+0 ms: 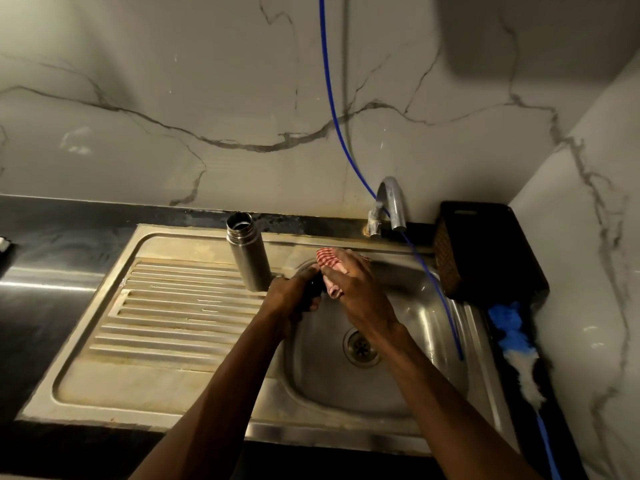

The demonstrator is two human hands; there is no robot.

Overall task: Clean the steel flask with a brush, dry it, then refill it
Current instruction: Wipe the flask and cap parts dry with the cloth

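The steel flask (248,252) stands upright and uncapped on the ribbed drainboard (162,306), just left of the basin. Over the basin's left rim my left hand (292,296) grips a small dark object (313,289), probably the flask's cap, mostly hidden by the fingers. My right hand (356,289) holds a red-and-white checked cloth (329,259) bunched against that dark object. The two hands touch each other. A brush with a blue and white head (516,344) lies on the counter right of the sink.
The steel sink basin (398,372) has a drain at its middle. A curved tap (389,206) stands at the back, and a blue hose (433,282) hangs from the wall into the basin. A dark woven basket (485,251) sits in the right corner.
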